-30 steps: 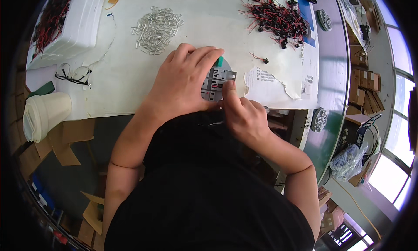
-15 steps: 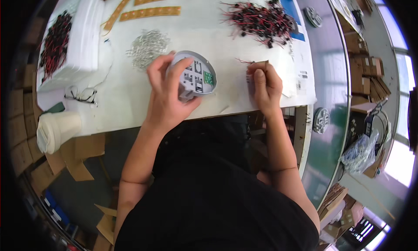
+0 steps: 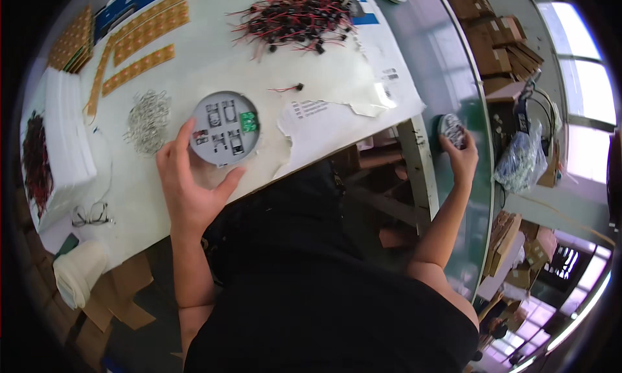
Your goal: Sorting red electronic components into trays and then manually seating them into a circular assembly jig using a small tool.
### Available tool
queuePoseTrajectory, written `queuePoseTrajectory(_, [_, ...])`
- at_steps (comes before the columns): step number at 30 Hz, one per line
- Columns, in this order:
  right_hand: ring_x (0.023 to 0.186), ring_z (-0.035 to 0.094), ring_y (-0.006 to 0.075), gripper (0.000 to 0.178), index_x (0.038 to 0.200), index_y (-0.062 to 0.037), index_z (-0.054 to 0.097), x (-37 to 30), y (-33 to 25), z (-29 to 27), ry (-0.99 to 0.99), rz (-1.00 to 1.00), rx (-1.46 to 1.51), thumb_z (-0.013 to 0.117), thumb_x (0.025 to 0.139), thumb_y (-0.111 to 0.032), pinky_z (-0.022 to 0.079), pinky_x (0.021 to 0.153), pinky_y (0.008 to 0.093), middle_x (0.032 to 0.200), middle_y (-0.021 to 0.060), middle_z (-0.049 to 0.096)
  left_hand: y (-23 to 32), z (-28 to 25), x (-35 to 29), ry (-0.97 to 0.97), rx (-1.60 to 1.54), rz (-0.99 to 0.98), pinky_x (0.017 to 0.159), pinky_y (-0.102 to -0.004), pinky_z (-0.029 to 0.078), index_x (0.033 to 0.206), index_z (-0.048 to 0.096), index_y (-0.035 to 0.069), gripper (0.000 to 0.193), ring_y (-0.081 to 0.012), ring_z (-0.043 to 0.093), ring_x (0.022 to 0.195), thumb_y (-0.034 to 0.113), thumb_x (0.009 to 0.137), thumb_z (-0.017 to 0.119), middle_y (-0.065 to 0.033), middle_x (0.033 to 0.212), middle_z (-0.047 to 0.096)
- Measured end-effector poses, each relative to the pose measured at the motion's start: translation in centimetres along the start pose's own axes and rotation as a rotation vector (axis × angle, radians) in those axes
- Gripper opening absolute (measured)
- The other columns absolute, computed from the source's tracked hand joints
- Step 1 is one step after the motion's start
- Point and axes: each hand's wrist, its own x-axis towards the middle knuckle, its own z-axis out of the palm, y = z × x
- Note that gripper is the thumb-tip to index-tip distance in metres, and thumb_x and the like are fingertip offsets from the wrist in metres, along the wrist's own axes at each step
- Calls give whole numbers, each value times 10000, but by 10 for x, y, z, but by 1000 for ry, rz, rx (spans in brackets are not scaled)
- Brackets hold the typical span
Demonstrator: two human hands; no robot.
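Observation:
A round grey plastic housing lies open side up on the white table; several dark fittings and a small green circuit board show inside. My left hand is at its lower left rim, fingers spread, a fingertip against the edge and the thumb apart. Off to the right, over the green belt-like surface, my right hand has its fingers around the edge of another round grey housing. A small black part with red wires sits alone on the table.
Beyond are a pile of black parts with red wires, a heap of silvery pieces and yellow-orange strips. Glasses lie at the left, near a white foam box. Torn paper lies near the front edge.
My right hand has left the small wired part on the table and reached right to the housing on the green surface. My left hand has loosened around its housing. The view has turned right.

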Motion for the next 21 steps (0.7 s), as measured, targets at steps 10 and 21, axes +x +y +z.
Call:
queuePoseTrajectory(10, [955, 722, 295, 454, 1325, -30, 686, -57, -222, 124, -48, -741, -89, 766, 926, -231, 552, 881, 369, 1056, 145, 737, -4, 17, 8, -2, -323, -202, 817, -377, 568, 1540, 498, 62, 1065, -267, 654, 937, 240, 622, 1009, -136, 1043, 678])
queuePoseTrajectory(21, [666, 647, 336, 135, 928, -44, 721, -126, -291, 168, -699, -1246, -137, 727, 957, -175, 504, 590, 411, 823, 118, 682, -12, 16, 9, 10, -304, -133, 811, -396, 565, 1523, 528, 74, 1082, -268, 664, 876, 277, 582, 1022, -122, 1028, 719])
